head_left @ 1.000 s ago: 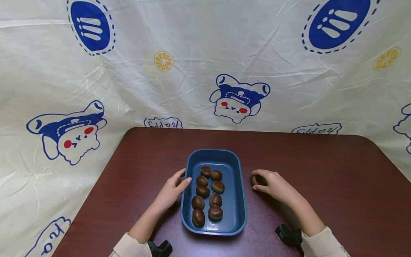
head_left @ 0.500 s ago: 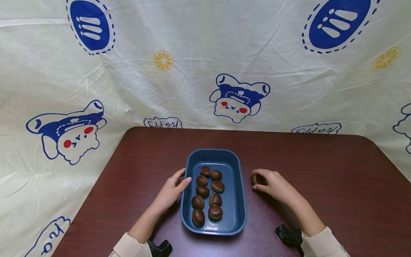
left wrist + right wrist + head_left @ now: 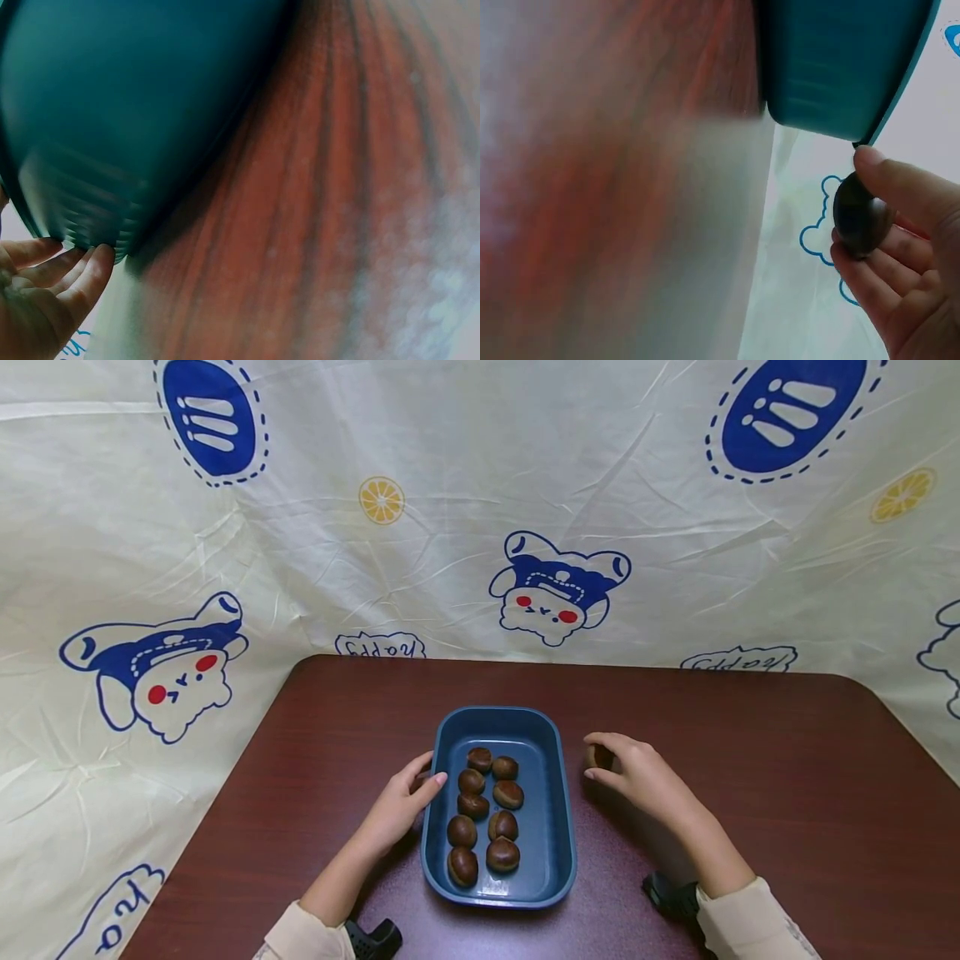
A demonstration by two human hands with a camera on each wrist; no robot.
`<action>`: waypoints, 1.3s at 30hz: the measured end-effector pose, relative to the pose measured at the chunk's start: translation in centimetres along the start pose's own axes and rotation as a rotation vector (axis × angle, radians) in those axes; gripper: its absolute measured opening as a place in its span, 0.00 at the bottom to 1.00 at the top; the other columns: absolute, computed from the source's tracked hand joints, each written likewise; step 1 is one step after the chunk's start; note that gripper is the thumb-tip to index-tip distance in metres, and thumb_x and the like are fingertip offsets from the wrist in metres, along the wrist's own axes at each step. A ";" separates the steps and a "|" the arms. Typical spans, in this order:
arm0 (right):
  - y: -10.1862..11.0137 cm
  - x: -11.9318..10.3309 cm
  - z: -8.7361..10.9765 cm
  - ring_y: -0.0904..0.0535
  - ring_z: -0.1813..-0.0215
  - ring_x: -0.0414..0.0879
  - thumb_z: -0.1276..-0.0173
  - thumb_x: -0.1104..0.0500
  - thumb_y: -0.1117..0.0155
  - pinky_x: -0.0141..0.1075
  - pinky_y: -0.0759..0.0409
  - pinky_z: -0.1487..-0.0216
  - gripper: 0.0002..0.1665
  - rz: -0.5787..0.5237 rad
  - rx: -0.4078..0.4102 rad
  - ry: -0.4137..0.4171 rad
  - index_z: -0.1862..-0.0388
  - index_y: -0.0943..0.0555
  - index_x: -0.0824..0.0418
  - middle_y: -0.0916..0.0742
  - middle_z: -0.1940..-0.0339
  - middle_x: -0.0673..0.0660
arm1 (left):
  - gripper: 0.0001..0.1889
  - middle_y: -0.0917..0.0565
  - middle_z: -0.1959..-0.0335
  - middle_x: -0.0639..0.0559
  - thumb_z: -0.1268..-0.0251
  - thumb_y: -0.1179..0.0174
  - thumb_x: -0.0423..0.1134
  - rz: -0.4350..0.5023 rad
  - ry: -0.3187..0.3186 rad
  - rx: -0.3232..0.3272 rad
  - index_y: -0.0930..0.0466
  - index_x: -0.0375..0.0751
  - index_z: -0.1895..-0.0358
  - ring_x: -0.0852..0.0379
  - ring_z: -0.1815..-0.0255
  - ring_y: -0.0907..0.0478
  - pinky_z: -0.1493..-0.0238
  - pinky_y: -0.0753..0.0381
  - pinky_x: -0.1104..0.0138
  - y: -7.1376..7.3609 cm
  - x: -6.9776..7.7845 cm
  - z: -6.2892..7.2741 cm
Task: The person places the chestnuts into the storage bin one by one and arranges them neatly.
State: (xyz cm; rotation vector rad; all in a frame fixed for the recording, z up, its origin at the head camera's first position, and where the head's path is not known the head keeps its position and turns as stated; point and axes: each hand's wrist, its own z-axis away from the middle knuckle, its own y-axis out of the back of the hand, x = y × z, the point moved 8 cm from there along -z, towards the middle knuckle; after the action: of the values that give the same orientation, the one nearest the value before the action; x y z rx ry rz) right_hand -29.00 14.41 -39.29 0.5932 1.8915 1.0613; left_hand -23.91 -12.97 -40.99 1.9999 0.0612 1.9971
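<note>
In the head view, my right hand (image 3: 637, 772) has risen a little from the table (image 3: 750, 760) since half a second ago, and it has moved slightly back and toward the tray (image 3: 558, 827). It pinches one chestnut (image 3: 597, 757) between the thumb and the curled fingers, just right of the tray's right rim and above the wood. Before, this nut was lower, on the table. My left hand (image 3: 401, 802) has not moved: it rests against the left rim of the tray, fingers nearly straight and together. The tray's long axis runs away from me. Eight nuts (image 3: 487, 814) lie inside in two rows along this axis, the same as before.

In the left wrist view, my fingertips (image 3: 90, 266) lie close together and touch the tray's outer wall (image 3: 135, 112).

In the right wrist view, the chestnut (image 3: 861, 214) is gripped with the thumb (image 3: 900, 184) on one side and the fingers (image 3: 870, 277) on the other. Its flat broad face turns to the camera; I cannot tell where its tip points. It hangs just beside the tray's corner (image 3: 840, 67), not touching.
</note>
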 end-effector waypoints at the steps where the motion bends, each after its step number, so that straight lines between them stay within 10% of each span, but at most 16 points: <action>1: 0.1 -0.1 -0.1 0.24 0.55 0.52 0.46 0.61 0.32 0.48 0.25 0.55 0.25 -0.002 0.005 -0.002 0.50 0.25 0.66 0.20 0.54 0.62 | 0.25 0.29 0.45 0.32 0.34 0.49 0.37 0.001 0.001 -0.001 0.40 0.30 0.37 0.40 0.48 0.28 0.51 0.28 0.51 0.0 0.0 0.0; 18: 0.6 -4.3 -3.3 0.26 0.49 0.54 0.45 0.59 0.32 0.47 0.26 0.52 0.27 -0.069 0.014 0.043 0.46 0.26 0.65 0.21 0.49 0.61 | 0.25 0.29 0.45 0.32 0.34 0.50 0.37 0.012 0.005 -0.005 0.41 0.30 0.37 0.40 0.48 0.28 0.51 0.28 0.52 0.0 0.0 0.0; 39: -4.1 -7.7 -6.9 0.26 0.46 0.52 0.44 0.56 0.33 0.45 0.28 0.48 0.28 -0.078 -0.130 0.111 0.45 0.26 0.64 0.21 0.49 0.60 | 0.25 0.29 0.46 0.31 0.34 0.49 0.37 0.025 -0.006 -0.012 0.41 0.30 0.37 0.40 0.48 0.28 0.51 0.28 0.52 0.0 -0.2 -0.1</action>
State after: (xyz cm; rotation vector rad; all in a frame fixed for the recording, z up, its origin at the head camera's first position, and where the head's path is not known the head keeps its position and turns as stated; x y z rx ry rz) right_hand -30.91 3.59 -37.51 0.3904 1.9073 1.1775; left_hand -23.97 -12.97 -41.17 2.0086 0.0231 2.0014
